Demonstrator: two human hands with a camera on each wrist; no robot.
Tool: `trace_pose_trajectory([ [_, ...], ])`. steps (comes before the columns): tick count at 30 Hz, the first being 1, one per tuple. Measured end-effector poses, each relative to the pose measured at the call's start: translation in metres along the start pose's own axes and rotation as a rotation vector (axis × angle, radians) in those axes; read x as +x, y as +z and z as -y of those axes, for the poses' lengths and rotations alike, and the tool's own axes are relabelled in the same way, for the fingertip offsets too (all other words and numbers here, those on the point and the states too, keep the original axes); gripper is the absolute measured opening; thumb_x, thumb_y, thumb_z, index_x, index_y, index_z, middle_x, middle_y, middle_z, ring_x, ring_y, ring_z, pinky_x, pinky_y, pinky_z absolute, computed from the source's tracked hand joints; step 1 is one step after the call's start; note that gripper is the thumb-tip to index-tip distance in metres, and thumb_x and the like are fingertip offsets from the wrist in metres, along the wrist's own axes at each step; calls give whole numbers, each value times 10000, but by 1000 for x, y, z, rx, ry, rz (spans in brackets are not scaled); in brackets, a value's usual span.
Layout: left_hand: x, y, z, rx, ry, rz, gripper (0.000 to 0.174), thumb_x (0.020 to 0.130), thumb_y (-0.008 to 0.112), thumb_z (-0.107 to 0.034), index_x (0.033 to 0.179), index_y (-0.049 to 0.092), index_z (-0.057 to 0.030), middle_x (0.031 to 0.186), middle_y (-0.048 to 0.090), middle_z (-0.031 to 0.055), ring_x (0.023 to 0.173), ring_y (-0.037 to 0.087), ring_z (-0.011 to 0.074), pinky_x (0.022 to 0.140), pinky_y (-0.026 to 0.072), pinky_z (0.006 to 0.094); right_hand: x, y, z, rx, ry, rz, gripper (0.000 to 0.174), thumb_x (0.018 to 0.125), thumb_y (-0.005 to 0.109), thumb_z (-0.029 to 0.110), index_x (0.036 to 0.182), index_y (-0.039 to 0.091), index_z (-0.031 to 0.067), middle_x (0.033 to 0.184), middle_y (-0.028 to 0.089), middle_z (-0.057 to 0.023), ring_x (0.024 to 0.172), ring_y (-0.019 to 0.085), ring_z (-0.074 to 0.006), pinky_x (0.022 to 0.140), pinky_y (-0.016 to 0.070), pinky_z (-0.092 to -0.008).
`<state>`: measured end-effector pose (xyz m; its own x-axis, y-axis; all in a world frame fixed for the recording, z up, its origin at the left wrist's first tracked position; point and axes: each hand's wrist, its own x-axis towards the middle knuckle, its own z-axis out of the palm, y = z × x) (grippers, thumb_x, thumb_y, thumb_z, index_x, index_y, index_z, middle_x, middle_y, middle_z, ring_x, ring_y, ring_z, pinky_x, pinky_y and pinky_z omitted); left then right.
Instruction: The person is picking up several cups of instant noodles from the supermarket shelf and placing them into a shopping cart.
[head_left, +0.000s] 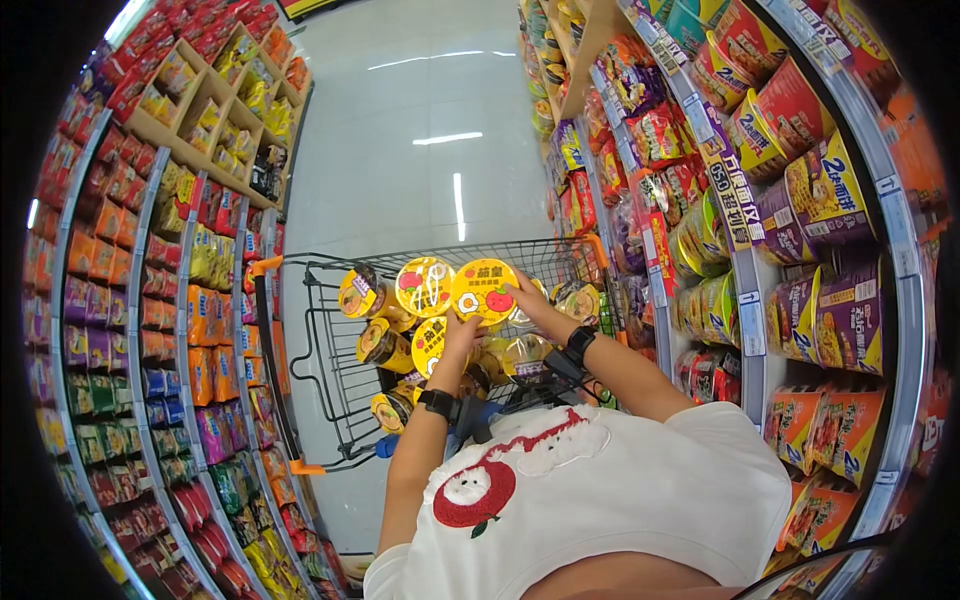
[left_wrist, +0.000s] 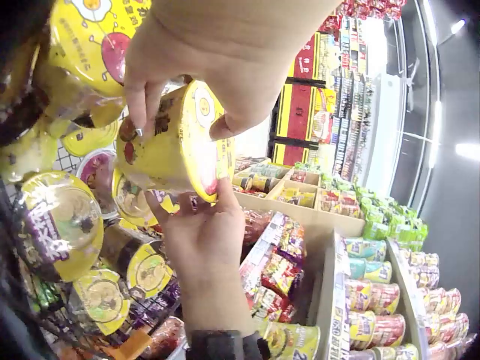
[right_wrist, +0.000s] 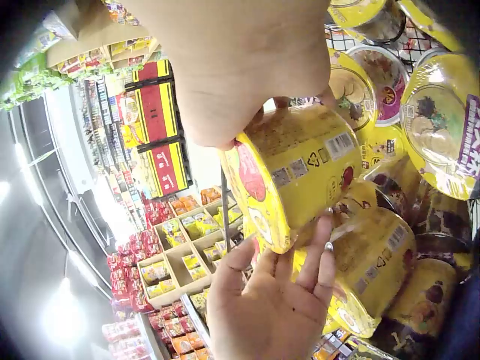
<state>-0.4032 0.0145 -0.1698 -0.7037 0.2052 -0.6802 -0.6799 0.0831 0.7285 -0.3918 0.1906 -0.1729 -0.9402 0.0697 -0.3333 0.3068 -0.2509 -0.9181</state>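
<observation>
Cup point(head_left: 485, 292) between left fingers point(right_wrist: 325, 264) and right fingers point(left_wrist: 226, 196), both clamped on it

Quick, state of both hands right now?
Left hand: closed, gripping a yellow tub.
Right hand: closed, gripping the same tub from its other side.

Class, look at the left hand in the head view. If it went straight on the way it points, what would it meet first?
The left hand would meet the yellow tub already in its grip. Beyond lies the cart's far rim, though depth is unclear.
</observation>
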Motion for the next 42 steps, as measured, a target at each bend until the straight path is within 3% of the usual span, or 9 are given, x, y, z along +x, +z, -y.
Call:
trace_pose_trajectory([
  [7,2,-8,5,164,125,-2,422,795,571,-100,1189,433,-31,986,596,107,647,624,183,541,480,273,6,-8,-17,13,65,11,455,915,429,96,1356,320,81,1254,466,-108,1115,449,-169,925,377,-279],
  [13,10,-10,12,141,249,0,398,788,560,-67,1142,420,50,1002,566,149,604,614,204,506,494,277,22,-24,-80,-327,-71,-30,507,918,435,157,1385,250,98,1248,448,-135,1100,465,-188,895,407,-291],
  [19,25,-16,23,152,186,11,460,825,546,-117,1231,351,-22,1012,576,134,564,631,192,426,458,259,-5,-10,-30,-345,46,-24,549,916,460,224,1387,229,61,1301,386,-162,1167,400,-233,955,354,-311],
  [22,14,-10,13,117,215,-32,413,785,564,-68,1147,405,49,1026,547,159,609,618,210,486,501,275,1,-13,-51,-291,-49,-59,525,916,458,255,1384,270,111,1212,495,-145,1089,487,-223,905,393,-328],
  [28,9,-9,11,124,159,-25,484,802,561,-86,1219,349,39,1102,528,163,623,622,203,503,497,268,4,-21,-62,-206,109,-91,543,918,473,307,1380,274,101,1325,407,-167,1195,433,-255,953,368,-330],
  [36,24,-17,33,75,211,-38,610,854,535,-126,1344,184,-34,1128,412,128,618,637,225,454,445,292,-8,-27,-58,-135,22,-200,588,912,481,330,1371,255,40,1329,394,-218,1218,415,-288,972,358,-337],
  [38,17,-12,22,90,203,-36,615,857,538,-133,1345,175,-38,1126,429,132,640,633,217,447,433,280,-26,-23,-41,-131,-105,-261,584,919,451,332,1370,263,13,1331,402,-213,1231,403,-279,986,339,-326],
  [41,4,-15,12,112,242,54,610,814,564,-99,1317,239,16,1143,455,180,616,600,177,466,444,252,-55,-16,-27,-263,-105,-349,605,919,424,367,1367,272,-10,1376,359,-185,1250,384,-248,1001,317,-311],
  [42,-12,-12,7,149,294,23,638,808,578,-96,1327,231,35,1048,510,162,648,574,152,498,445,252,-70,-8,-19,-249,-83,-390,639,915,408,404,1365,272,-28,1400,337,-154,1260,372,-223,1008,303,-300],
])
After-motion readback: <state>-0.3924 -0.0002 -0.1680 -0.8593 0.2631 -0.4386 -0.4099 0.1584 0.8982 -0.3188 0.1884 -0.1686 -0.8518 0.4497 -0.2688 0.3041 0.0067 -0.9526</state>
